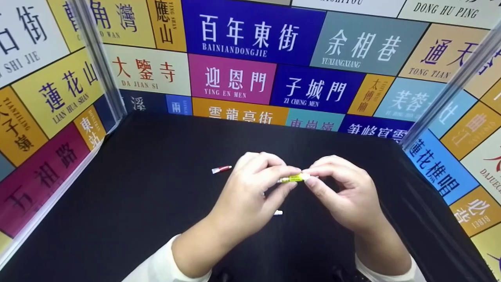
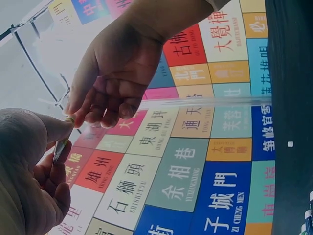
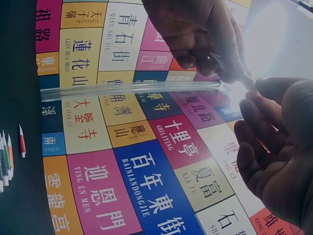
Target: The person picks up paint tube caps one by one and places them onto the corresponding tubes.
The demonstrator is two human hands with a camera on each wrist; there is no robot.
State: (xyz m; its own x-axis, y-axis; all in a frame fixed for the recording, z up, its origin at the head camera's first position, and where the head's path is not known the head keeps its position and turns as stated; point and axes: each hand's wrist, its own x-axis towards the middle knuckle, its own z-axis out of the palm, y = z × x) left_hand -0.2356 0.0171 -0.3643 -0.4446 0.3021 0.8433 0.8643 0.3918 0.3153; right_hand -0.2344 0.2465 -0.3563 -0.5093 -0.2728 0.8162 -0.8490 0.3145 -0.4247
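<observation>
A small yellow-green paint tube (image 1: 292, 178) is held in the air between both hands in the head view. My left hand (image 1: 250, 190) pinches its left part between thumb and fingers. At its white end the right hand (image 1: 350, 192) pinches with thumb and forefinger, hiding much of that end. In the left wrist view the tube (image 2: 61, 147) shows only as a thin strip in the left hand (image 2: 29, 166). A red-and-white paint tube (image 1: 222, 169) lies on the black cloth beyond the left hand. Beneath that hand a white tip (image 1: 278, 212) peeks out, its body hidden.
Black cloth (image 1: 156, 188) covers the table. Printed sign panels (image 1: 250, 35) stand at the back and both sides. Several more slim, white-tipped tubes (image 3: 6, 159) lie beside the red one in the right wrist view. A small white piece (image 2: 290, 144) lies on the cloth.
</observation>
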